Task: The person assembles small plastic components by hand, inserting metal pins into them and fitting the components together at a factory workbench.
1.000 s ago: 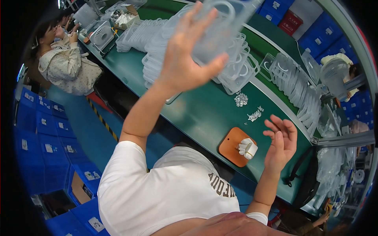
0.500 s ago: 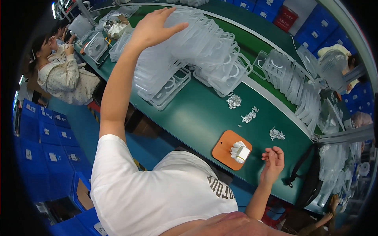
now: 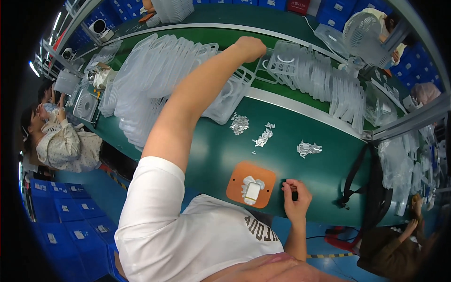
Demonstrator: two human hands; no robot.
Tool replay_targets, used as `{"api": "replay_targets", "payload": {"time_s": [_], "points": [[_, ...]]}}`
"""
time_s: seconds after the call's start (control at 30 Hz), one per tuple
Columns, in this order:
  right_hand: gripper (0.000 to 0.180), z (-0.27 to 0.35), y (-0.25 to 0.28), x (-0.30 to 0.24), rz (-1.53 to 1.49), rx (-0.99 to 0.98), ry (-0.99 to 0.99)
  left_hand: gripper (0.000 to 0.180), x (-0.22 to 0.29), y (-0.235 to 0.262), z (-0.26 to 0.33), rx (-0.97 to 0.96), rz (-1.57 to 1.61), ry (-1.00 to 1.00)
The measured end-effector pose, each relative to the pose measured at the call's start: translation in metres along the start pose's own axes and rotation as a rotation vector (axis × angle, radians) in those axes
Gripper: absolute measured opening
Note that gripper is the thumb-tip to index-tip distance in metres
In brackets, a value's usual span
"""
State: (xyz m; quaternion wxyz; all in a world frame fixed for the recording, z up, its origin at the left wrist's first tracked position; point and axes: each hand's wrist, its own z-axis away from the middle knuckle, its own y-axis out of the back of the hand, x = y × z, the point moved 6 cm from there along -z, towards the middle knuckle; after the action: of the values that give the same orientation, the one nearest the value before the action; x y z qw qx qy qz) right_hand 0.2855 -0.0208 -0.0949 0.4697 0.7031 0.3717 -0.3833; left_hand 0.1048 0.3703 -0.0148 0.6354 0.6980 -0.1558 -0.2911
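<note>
We see left hand [image 3: 250,47] now reached far out, fist closed among stacked clear plastic frames [image 3: 159,75], grip contents unclear. Right hand [image 3: 296,197] dropped to green counter [image 3: 319,174] edge, fingers pinched narrow, beside orange jig plate [image 3: 251,184]. Next frame apparently being fetched.

A white short-sleeved T-shirt [image 3: 188,235] with dark curved lettering, arms bare.

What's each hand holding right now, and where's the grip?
Left hand is closed among the clear plastic frames; the grip point is hidden. Right hand rests on the green table, fingertips pinched; whether it holds anything cannot be told.
</note>
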Motion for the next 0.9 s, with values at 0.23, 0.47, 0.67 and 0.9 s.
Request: {"api": "replay_targets", "payload": {"time_s": [0.23,0.47,0.67,0.9], "points": [[0.008,-0.004,-0.005,-0.005,0.042,-0.032,0.066,0.021,0.006,-0.063,-0.045,-0.055,-0.148,-0.170],[0.007,-0.005,-0.006,-0.006,0.062,-0.048,0.081,0.015,-0.004,-0.004,-0.023,-0.017,-0.339,-0.348],[0.005,-0.002,-0.007,-0.003,0.088,-0.070,0.060,0.022,0.003,0.109,0.054,0.250,-0.143,-0.358],[0.009,-0.005,0.005,0.013,-0.057,-0.005,-0.071,0.043,0.058,0.188,0.211,0.685,0.319,-0.499]]}}
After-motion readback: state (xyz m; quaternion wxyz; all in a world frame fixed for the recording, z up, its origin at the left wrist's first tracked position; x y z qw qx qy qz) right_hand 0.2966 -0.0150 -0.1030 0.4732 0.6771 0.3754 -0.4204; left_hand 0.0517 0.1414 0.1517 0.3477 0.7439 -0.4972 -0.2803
